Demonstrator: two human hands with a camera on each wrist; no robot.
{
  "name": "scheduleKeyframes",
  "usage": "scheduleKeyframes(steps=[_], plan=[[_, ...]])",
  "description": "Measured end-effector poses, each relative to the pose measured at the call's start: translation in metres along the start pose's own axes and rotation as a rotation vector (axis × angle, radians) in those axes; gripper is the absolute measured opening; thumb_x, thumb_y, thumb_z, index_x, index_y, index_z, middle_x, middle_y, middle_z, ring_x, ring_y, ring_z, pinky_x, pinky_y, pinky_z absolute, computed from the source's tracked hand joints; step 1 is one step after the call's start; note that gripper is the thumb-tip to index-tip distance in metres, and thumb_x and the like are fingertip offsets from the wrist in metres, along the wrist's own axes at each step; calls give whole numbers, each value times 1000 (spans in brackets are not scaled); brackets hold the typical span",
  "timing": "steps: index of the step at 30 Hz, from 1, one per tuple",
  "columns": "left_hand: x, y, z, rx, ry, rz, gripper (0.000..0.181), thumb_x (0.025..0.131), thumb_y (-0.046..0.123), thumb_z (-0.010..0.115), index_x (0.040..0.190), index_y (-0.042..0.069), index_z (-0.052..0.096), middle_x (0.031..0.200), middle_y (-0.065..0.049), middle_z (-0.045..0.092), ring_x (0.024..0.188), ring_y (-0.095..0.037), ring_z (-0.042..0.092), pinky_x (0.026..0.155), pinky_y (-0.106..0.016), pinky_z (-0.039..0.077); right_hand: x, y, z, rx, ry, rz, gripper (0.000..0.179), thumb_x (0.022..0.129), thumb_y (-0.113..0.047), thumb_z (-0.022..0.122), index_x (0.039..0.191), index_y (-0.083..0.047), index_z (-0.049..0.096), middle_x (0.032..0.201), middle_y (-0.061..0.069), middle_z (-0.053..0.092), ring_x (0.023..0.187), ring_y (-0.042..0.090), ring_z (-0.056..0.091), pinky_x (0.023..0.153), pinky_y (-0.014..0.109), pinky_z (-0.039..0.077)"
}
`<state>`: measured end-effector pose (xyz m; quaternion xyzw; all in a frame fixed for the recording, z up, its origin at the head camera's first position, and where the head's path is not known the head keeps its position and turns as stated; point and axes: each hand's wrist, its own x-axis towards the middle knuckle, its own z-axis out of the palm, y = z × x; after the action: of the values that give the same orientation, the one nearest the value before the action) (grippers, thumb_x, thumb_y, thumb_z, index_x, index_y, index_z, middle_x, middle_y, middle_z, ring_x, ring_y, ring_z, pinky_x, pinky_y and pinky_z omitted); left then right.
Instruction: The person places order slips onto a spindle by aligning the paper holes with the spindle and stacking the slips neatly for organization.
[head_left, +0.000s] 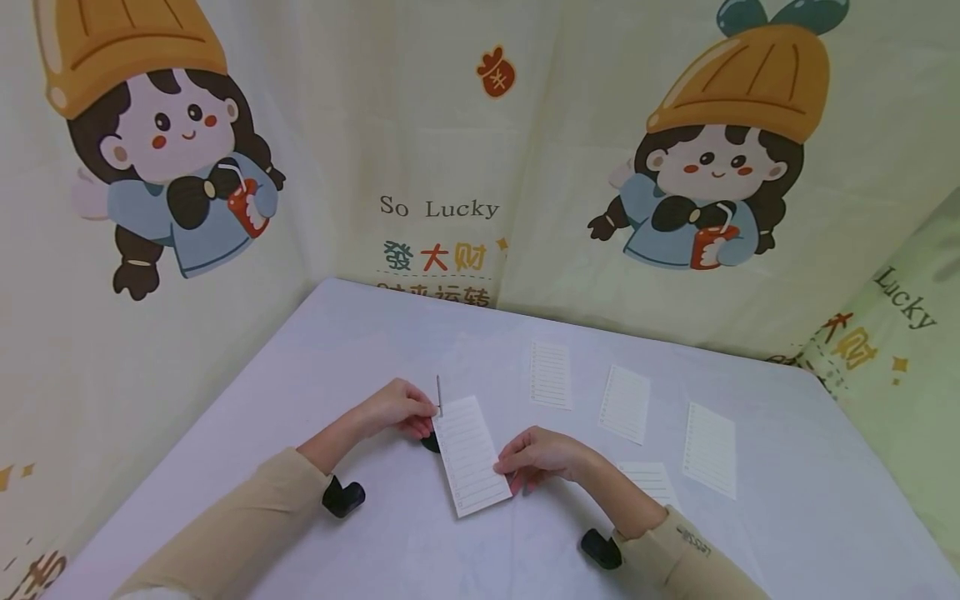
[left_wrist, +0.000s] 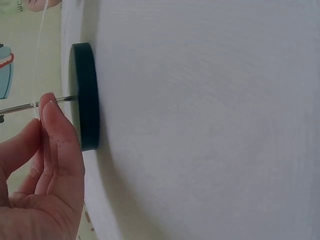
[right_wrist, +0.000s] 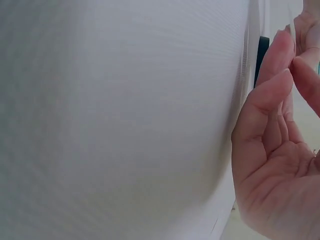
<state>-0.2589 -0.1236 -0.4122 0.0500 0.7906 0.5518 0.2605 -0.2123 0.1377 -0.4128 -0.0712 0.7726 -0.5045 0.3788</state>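
Pinching ruled rectangular card (head_left: 472, 458) at metal rod (left_wrist: 19, 107).

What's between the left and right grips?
The held card spans from the left grip to the right grip, with the rod at its top-left corner. The head view shows this.

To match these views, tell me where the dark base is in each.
Head: base below and left of centre, partly behind the held card.
Left wrist: base on the left side, mostly above mid-height.
Right wrist: base at upper right, partly behind the right hand.
Shared landmark: left hand.
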Motion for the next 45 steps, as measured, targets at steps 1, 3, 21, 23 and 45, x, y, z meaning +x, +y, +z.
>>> scheduleKeyframes(steps=[1, 3, 21, 23, 45], plan=[[1, -1, 1, 3, 1, -6, 15, 86, 6, 60, 90, -7, 65, 66, -9, 64, 54, -13, 60, 56, -26, 54, 0, 0, 0, -7, -1, 2, 12, 81, -13, 67, 82, -1, 68, 62, 2, 64, 51, 8, 56, 46, 18, 42], [2, -4, 2, 8, 2, -17, 14, 86, 7, 61, 89, -6, 66, 66, -9, 64, 54, -13, 59, 55, -25, 53, 1, 1, 0, -25, -1, 4, 13, 81, -13, 67, 82, -1, 68, 61, 2, 63, 49, 8, 56, 44, 18, 41], [9, -9, 5, 27, 8, -56, 14, 85, 8, 62, 87, -5, 66, 66, -8, 64, 55, -12, 61, 56, -26, 54, 2, 2, 3, -170, 26, -14, 15, 82, -16, 67, 79, -1, 68, 60, 2, 63, 47, 8, 56, 42, 16, 40], [9, -9, 4, 27, 5, -60, 14, 85, 8, 62, 88, -5, 65, 66, -8, 64, 55, -13, 61, 57, -27, 54, 3, 2, 4, -182, 31, -14, 16, 82, -16, 67, 78, -1, 69, 60, 2, 63, 47, 8, 56, 41, 16, 39], [10, -11, 3, 18, -9, -52, 13, 85, 7, 61, 86, -5, 65, 65, -7, 63, 54, -11, 60, 56, -26, 54, 0, -6, -9, -206, 6, -74, 15, 84, -18, 64, 86, -3, 67, 66, 5, 65, 58, 13, 62, 50, 21, 45]])
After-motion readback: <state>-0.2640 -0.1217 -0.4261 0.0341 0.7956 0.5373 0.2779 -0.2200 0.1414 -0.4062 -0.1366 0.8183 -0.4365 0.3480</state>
